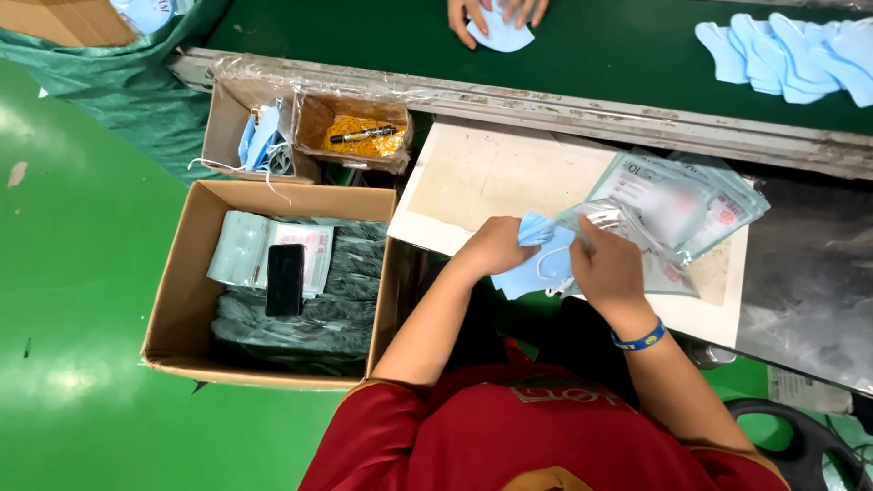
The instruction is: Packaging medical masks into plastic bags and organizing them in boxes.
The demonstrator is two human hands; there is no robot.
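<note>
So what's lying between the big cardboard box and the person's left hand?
In the head view, only the pale board's left edge separates the big cardboard box from the left hand.

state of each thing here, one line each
left hand: gripping a folded stack of blue masks
right hand: holding the clear pouch's mouth
blue masks: folded, partly at the pouch opening
clear pouch: open, lying on a pile of flat pouches
big cardboard box: open, holds packed pouches
phone: screen dark, lying flat on the packs
small box: open, rubber bands and a pen inside
</note>
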